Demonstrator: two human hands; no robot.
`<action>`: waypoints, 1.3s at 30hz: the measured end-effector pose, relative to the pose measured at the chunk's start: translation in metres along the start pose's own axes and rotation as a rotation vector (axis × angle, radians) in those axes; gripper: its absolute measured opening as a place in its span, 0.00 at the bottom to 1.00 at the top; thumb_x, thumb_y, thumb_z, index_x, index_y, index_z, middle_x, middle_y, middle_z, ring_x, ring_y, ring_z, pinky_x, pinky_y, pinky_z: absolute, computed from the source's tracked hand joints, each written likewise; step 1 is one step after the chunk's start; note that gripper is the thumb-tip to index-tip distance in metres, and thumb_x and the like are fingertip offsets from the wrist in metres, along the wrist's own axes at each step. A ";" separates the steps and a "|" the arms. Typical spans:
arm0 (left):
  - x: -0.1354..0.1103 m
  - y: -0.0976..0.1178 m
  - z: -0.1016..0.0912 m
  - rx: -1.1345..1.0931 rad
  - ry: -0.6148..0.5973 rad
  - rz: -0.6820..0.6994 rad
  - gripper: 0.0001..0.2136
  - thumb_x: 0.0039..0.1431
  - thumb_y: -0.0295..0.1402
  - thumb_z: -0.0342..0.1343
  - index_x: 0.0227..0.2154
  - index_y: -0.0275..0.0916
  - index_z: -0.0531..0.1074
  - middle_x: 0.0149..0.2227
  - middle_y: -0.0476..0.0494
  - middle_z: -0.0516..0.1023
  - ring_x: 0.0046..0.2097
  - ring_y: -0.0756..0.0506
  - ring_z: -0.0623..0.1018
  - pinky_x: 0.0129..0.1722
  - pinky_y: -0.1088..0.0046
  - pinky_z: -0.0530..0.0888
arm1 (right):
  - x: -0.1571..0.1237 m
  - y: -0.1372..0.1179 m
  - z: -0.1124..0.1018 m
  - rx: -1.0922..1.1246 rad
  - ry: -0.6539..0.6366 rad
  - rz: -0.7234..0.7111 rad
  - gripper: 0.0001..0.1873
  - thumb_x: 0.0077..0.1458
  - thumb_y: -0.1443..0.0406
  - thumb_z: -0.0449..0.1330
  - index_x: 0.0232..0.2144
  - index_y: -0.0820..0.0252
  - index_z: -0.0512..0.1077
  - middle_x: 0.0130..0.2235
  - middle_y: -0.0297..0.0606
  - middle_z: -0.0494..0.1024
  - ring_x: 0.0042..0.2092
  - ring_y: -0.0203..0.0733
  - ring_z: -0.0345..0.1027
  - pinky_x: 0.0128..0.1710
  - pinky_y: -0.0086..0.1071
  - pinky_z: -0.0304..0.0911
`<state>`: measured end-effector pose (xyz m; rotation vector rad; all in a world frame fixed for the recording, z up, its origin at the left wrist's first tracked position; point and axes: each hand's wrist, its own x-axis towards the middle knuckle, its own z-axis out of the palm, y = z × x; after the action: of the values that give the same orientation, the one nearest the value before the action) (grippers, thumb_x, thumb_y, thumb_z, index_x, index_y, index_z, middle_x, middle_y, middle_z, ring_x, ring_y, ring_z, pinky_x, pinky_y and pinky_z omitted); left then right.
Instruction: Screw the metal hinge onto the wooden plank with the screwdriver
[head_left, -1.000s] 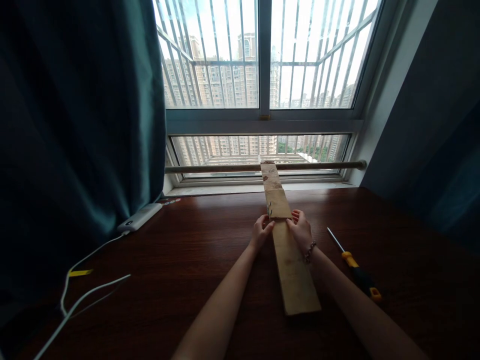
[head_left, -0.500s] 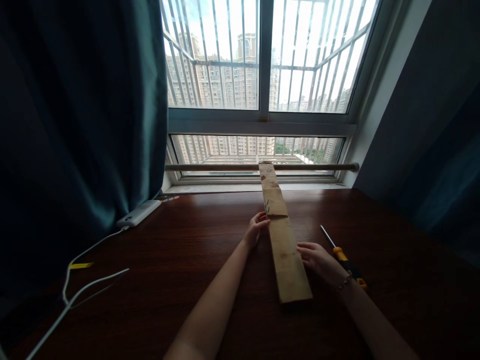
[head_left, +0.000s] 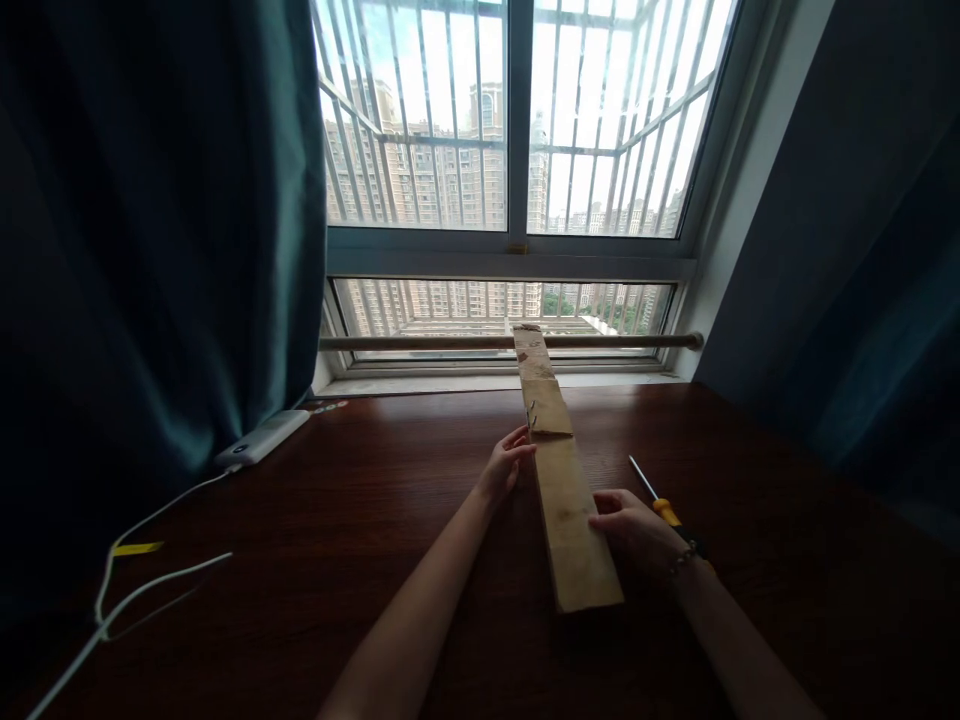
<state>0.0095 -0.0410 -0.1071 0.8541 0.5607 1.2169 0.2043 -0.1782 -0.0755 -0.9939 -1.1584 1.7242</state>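
A long pale wooden plank [head_left: 566, 510] lies on the dark wooden table [head_left: 360, 520], its far end resting on a rail [head_left: 420, 343] at the window. A shorter piece of wood [head_left: 546, 405] lies on top of it. My left hand [head_left: 504, 464] touches the plank's left edge near that joint, fingers curled loosely. My right hand [head_left: 634, 530] rests against the plank's right edge nearer me, fingers bent on the wood. A screwdriver [head_left: 664, 510] with a yellow and black handle lies just right of my right hand.
A white power bank [head_left: 262, 438] with white cables [head_left: 150, 585] lies at the left by a dark teal curtain [head_left: 150, 250]. The barred window [head_left: 510, 120] fills the back. A dark wall stands at the right.
My right hand has slid back along the plank's right edge from the joint towards me. My left hand has stayed near the joint. The view has shifted slightly.
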 end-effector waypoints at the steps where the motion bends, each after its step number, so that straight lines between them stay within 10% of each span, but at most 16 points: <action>1: -0.001 0.002 0.006 0.008 0.021 0.006 0.22 0.32 0.24 0.65 0.37 0.38 0.74 0.39 0.43 0.75 0.49 0.43 0.68 0.50 0.68 0.60 | -0.004 -0.004 -0.003 0.010 -0.002 -0.008 0.20 0.38 0.69 0.65 0.38 0.65 0.73 0.39 0.45 0.77 0.41 0.48 0.71 0.43 0.38 0.63; 9: 0.003 0.003 0.083 0.104 0.039 0.004 0.27 0.29 0.25 0.66 0.40 0.39 0.73 0.43 0.40 0.74 0.57 0.38 0.59 0.50 0.65 0.59 | -0.045 -0.027 -0.061 -0.008 0.097 -0.099 0.25 0.40 0.66 0.65 0.44 0.63 0.70 0.41 0.46 0.76 0.41 0.49 0.71 0.40 0.38 0.65; 18: 0.041 -0.058 0.182 0.168 -0.176 -0.217 0.27 0.34 0.21 0.60 0.43 0.42 0.71 0.45 0.44 0.74 0.51 0.39 0.67 0.50 0.63 0.60 | -0.088 -0.033 -0.156 -0.002 0.272 -0.067 0.22 0.43 0.64 0.62 0.43 0.60 0.70 0.42 0.45 0.76 0.40 0.52 0.71 0.40 0.43 0.66; 26: 0.073 -0.098 0.205 0.219 -0.174 -0.365 0.26 0.38 0.18 0.56 0.45 0.39 0.70 0.37 0.42 0.77 0.40 0.43 0.75 0.40 0.68 0.68 | -0.087 -0.014 -0.200 0.089 0.401 -0.069 0.17 0.43 0.65 0.61 0.39 0.62 0.72 0.40 0.44 0.77 0.40 0.50 0.72 0.39 0.39 0.68; 39: 0.076 -0.106 0.207 0.217 -0.255 -0.310 0.21 0.38 0.19 0.61 0.39 0.35 0.73 0.36 0.40 0.77 0.41 0.41 0.75 0.47 0.62 0.68 | -0.085 -0.009 -0.206 0.025 0.463 -0.063 0.19 0.42 0.64 0.63 0.40 0.63 0.72 0.36 0.42 0.78 0.36 0.47 0.73 0.34 0.35 0.68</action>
<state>0.2510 -0.0337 -0.0678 1.0445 0.5977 0.7608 0.4250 -0.1907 -0.1080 -1.2453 -0.8539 1.3568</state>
